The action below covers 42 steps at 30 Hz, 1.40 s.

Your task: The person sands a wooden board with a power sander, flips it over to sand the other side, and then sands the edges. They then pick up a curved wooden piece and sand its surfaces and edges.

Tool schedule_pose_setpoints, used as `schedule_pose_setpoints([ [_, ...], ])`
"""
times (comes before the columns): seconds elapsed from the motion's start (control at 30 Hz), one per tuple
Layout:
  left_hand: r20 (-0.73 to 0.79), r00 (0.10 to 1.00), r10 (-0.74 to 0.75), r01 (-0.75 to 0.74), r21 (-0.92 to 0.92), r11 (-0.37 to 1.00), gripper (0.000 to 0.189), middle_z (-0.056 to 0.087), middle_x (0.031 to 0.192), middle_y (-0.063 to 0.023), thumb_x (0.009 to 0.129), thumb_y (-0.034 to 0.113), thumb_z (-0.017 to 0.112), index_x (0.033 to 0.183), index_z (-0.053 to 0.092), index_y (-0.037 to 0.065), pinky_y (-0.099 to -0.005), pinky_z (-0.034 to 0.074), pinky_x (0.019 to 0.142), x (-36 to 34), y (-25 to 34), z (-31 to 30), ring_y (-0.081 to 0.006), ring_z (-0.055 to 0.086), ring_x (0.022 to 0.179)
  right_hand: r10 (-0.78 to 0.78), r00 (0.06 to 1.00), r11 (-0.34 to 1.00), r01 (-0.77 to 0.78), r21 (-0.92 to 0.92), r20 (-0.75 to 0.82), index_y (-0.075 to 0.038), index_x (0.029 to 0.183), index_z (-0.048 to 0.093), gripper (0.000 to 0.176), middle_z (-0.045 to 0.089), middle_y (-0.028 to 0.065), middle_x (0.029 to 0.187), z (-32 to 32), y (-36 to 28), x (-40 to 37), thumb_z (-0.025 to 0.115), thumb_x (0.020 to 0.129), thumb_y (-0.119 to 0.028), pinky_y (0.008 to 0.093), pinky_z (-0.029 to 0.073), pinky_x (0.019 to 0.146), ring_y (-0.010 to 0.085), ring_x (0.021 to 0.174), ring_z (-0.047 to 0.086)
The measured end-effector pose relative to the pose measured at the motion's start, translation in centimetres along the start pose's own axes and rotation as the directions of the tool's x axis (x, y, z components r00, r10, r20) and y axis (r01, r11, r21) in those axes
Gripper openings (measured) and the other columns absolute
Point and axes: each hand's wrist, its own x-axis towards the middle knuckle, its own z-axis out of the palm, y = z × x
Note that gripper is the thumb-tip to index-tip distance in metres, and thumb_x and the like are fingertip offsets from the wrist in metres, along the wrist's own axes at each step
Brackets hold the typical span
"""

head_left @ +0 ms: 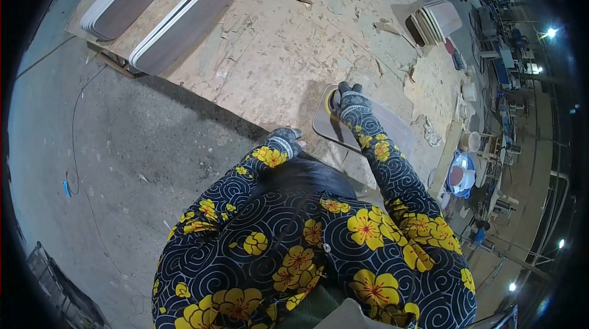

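Observation:
A flat grey-brown board [392, 121] with rounded corners and a pale edge lies near the front edge of the worktable. On its left end rests a round yellow-edged pad [329, 103], which looks like a sanding pad. My right hand [353, 99], in a grey glove, is closed over this pad and hides much of it. My left hand [285, 140], also gloved, is at the table's front edge, left of the board and apart from it. Its fingers reach out to the right with nothing visible in them.
The worktable [276, 53] has a worn, flaking top. Stacked long boards [184, 22] lie at its far left, beside another stack [126, 0]. More rounded panels [434, 22] are piled at the far right. A blue basin [460, 174] and buckets [470, 141] stand beyond the right edge.

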Motion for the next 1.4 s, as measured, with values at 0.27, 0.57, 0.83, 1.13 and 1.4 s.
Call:
schedule_pose_setpoints([
  [0.27, -0.135, 0.916, 0.377, -0.334, 0.261, 0.906, 0.057, 0.049, 0.137, -0.0219, 0.088, 0.039, 0.056, 0.13, 0.052, 0.001, -0.047, 0.035, 0.106, 2.8, 1.7, 1.8, -0.0382, 0.044, 0.128, 0.299, 0.954, 0.954, -0.299, 0.014, 0.038, -0.018, 0.12, 0.051, 0.04, 0.048, 0.0276, 0.119, -3.1, 4.3, -0.8, 0.06, 0.085, -0.035, 0.0526, 0.049, 0.085, 0.0461, 0.101, 0.06],
  [0.57, 0.023, 0.934, 0.357, -0.274, 0.689, 0.671, 0.049, 0.047, 0.135, -0.0313, 0.093, 0.024, 0.04, 0.132, 0.049, -0.005, -0.0588, 0.032, 0.104, 7.5, 5.9, 6.4, -0.0459, 0.045, 0.126, 0.012, 0.998, 0.997, -0.016, -0.072, -0.055, -0.015, 0.116, 0.052, 0.034, 0.053, 0.0271, 0.115, -1.9, 2.5, 2.1, 0.054, 0.088, -0.035, 0.053, 0.051, 0.079, 0.0452, 0.09, 0.063],
  [0.83, -0.078, 0.924, 0.374, -0.27, 0.56, 0.783, 0.047, 0.054, 0.128, -0.03, 0.091, 0.021, 0.042, 0.127, 0.053, -0.007, -0.0575, 0.035, 0.104, 8.1, 5.2, 7.4, -0.0443, 0.05, 0.122, -0.029, 1.0, 0.995, 0.029, -0.091, 0.009, -0.013, 0.117, 0.051, 0.037, 0.057, 0.0268, 0.108, -1.5, 1.5, 2.3, 0.057, 0.086, -0.032, 0.053, 0.051, 0.08, 0.0444, 0.104, 0.057],
  [1.13, -0.035, 0.939, 0.342, -0.251, 0.61, 0.751, 0.047, 0.055, 0.128, -0.0281, 0.091, 0.022, 0.042, 0.129, 0.053, -0.004, -0.0548, 0.034, 0.106, 8.1, 5.4, 7.6, -0.0429, 0.051, 0.122, -0.089, 0.996, 0.99, 0.089, -0.11, 0.001, -0.011, 0.118, 0.051, 0.037, 0.058, 0.0277, 0.11, -0.8, 2.1, 3.3, 0.056, 0.086, -0.029, 0.052, 0.051, 0.082, 0.0436, 0.103, 0.058],
  [1.4, -0.014, 0.913, 0.407, -0.281, 0.703, 0.654, 0.046, 0.058, 0.125, -0.0246, 0.09, 0.02, 0.045, 0.129, 0.054, -0.003, -0.0545, 0.038, 0.101, 8.3, 4.2, 8.4, -0.0415, 0.053, 0.12, -0.111, 0.993, 0.989, 0.108, -0.103, -0.029, -0.014, 0.117, 0.05, 0.036, 0.053, 0.0303, 0.116, -1.1, 0.6, 3.6, 0.055, 0.087, -0.032, 0.0528, 0.051, 0.078, 0.0452, 0.094, 0.062],
])
